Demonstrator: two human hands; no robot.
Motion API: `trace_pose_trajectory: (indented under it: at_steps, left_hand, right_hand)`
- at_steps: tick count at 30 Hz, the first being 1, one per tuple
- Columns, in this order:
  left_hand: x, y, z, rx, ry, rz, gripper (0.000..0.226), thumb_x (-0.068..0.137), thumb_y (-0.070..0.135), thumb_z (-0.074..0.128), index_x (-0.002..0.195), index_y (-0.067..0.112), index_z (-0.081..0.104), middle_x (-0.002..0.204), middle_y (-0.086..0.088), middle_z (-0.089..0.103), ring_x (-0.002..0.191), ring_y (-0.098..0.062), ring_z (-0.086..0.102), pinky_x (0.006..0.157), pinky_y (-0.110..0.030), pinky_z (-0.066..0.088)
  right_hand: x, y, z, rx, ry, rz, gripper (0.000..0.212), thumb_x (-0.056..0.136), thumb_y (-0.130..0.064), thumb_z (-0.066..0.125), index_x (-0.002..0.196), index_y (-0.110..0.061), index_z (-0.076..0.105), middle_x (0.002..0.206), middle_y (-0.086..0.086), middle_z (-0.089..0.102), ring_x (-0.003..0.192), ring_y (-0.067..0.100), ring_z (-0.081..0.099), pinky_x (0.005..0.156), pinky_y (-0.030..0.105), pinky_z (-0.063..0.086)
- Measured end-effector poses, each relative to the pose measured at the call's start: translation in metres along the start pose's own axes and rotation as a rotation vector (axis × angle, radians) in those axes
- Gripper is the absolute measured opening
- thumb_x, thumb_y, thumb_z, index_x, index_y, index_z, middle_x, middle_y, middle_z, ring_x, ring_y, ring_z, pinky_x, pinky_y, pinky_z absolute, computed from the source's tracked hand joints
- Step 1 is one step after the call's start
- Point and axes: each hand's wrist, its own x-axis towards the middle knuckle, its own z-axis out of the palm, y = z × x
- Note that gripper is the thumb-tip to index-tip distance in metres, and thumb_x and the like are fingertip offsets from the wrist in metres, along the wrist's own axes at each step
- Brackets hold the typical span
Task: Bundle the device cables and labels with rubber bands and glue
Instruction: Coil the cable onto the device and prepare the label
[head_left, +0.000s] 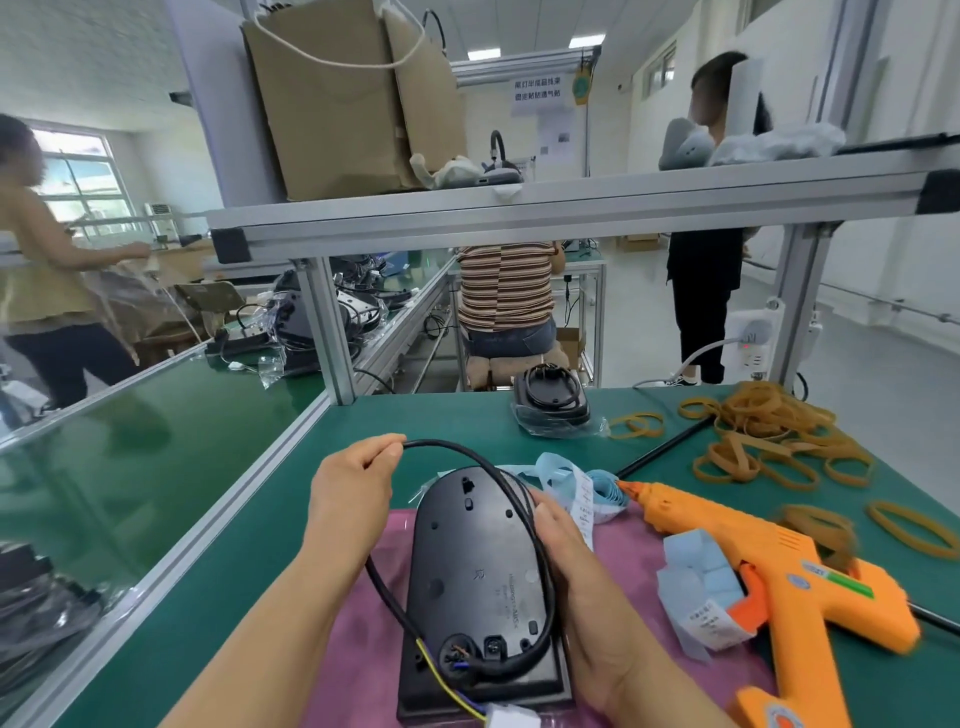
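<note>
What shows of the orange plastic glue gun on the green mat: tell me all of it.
The orange plastic glue gun is pistol-shaped and lies on its side on the green mat. Its pointed nozzle aims left at a roll of blue paper labels. A darker orange trigger sits under the body, with a folded blue label strip against it. A green and red sticker marks the side. A blurred tan rubber band rests on top. The grip runs out of frame below.

The bare left hand (353, 493) and bare right hand (576, 571) run back into a bare left forearm (270, 639) and right forearm (649, 696), unsleeved behind both hands, with a short, plain nail on the right thumb.
</note>
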Motion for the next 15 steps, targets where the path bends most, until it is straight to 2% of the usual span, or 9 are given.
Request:
trace_pose_trajectory:
  at_steps: [1, 3, 6, 8, 10, 15]
  left_hand:
    - [0.000, -0.002, -0.003, 0.007, 0.018, -0.015, 0.020, 0.096, 0.027, 0.060, 0.108, 0.025, 0.076, 0.107, -0.008, 0.072, 0.099, -0.025, 0.067, 0.089, -0.038, 0.051]
    - [0.000, -0.004, -0.008, 0.012, 0.057, -0.044, 0.021, 0.096, 0.028, 0.059, 0.109, 0.026, 0.076, 0.111, -0.009, 0.071, 0.108, -0.032, 0.064, 0.095, -0.043, 0.050]
    - [-0.003, -0.008, -0.016, 0.080, 0.071, -0.043, 0.020, 0.097, 0.029, 0.059, 0.108, 0.028, 0.075, 0.109, 0.002, 0.074, 0.104, -0.027, 0.065, 0.090, -0.039, 0.050]
    - [-0.007, -0.011, -0.022, 0.170, 0.057, -0.004, 0.020, 0.097, 0.028, 0.059, 0.108, 0.028, 0.076, 0.111, 0.010, 0.073, 0.100, -0.017, 0.064, 0.087, -0.033, 0.049]
    - [-0.011, -0.012, -0.029, 0.274, 0.025, 0.037, 0.020, 0.097, 0.027, 0.059, 0.107, 0.030, 0.076, 0.114, 0.011, 0.072, 0.101, -0.016, 0.063, 0.090, -0.034, 0.051]
    - [-0.028, 0.001, -0.047, 0.556, -0.130, 0.167, 0.020, 0.096, 0.031, 0.059, 0.108, 0.037, 0.074, 0.116, 0.013, 0.072, 0.110, -0.018, 0.065, 0.096, -0.040, 0.051]
  right_hand:
    - [0.000, 0.000, 0.000, 0.008, 0.000, -0.002, 0.044, 0.094, -0.036, 0.058, 0.136, -0.024, 0.052, 0.133, 0.011, 0.062, 0.123, 0.031, 0.058, 0.103, 0.052, 0.046]
    - [0.000, 0.000, -0.001, 0.016, 0.012, -0.011, 0.041, 0.093, -0.027, 0.057, 0.134, -0.023, 0.054, 0.132, 0.012, 0.063, 0.121, 0.031, 0.060, 0.095, 0.046, 0.052]
    - [0.000, 0.003, -0.003, -0.041, 0.044, -0.025, 0.040, 0.093, -0.012, 0.056, 0.132, -0.025, 0.056, 0.130, 0.010, 0.063, 0.116, 0.033, 0.063, 0.092, 0.046, 0.053]
    - [0.000, 0.003, -0.005, -0.074, 0.073, -0.030, 0.039, 0.093, -0.008, 0.054, 0.128, -0.025, 0.059, 0.121, 0.011, 0.068, 0.104, 0.030, 0.068, 0.079, 0.042, 0.057]
    - [0.001, 0.003, -0.007, -0.073, 0.120, -0.031, 0.039, 0.093, -0.006, 0.055, 0.127, -0.025, 0.059, 0.114, 0.011, 0.071, 0.094, 0.028, 0.071, 0.070, 0.037, 0.057]
    - [0.002, 0.000, -0.008, -0.034, 0.197, -0.049, 0.034, 0.092, -0.010, 0.057, 0.123, -0.024, 0.063, 0.114, 0.016, 0.070, 0.095, 0.034, 0.070, 0.074, 0.043, 0.057]
